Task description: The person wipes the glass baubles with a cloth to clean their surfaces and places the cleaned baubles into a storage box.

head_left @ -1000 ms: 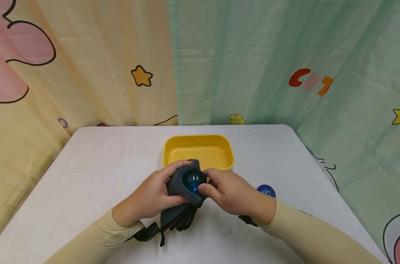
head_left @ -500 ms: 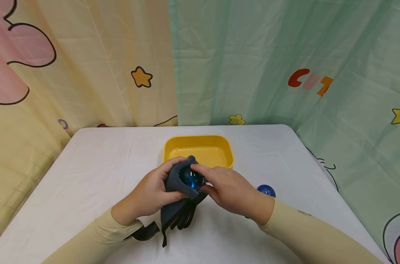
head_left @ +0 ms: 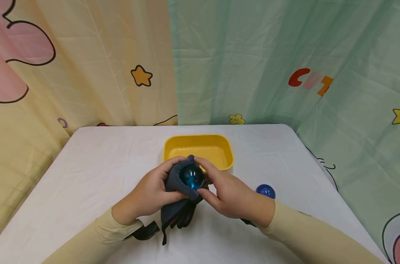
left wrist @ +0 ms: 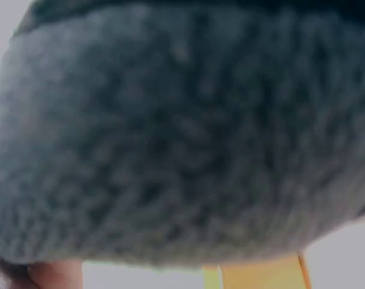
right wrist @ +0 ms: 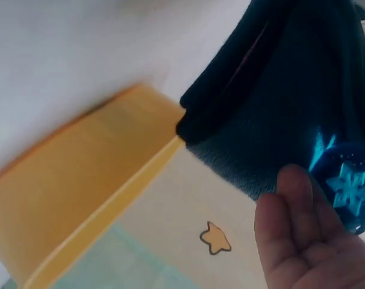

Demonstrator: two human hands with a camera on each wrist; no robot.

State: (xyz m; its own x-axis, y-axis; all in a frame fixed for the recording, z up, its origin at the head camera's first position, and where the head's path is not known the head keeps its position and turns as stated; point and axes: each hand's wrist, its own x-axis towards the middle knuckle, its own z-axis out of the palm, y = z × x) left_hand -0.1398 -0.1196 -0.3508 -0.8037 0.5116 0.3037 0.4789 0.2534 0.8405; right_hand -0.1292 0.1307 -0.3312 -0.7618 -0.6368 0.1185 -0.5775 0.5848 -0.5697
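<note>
A shiny see-through blue ball [head_left: 192, 176] sits in the mouth of a dark grey fleecy cloth piece [head_left: 173, 183], whose lower end hangs in black folds with a strap. My left hand [head_left: 146, 194] grips the cloth's rim, thumb below and fingers above. On the other side my right hand [head_left: 234, 192] curls round the ball and the cloth's edge. In the right wrist view a snowflake shows inside the ball [right wrist: 350, 188], beside my right fingers [right wrist: 296, 192]. Grey fleece [left wrist: 182, 132] fills most of the left wrist view. The cloth's exact kind cannot be told.
A yellow plastic tub [head_left: 200, 137] stands just beyond my hands. To the right, a second blue ball [head_left: 265, 190] lies on the white-covered table [head_left: 114, 150], partly behind my right forearm. Printed curtains [head_left: 121, 44] hang behind the table.
The ball has shifted slightly left, and the cloth with it. My right fingers have moved from the ball's right side, over its top, to the cloth's upper edge; my left hand keeps its grip.
</note>
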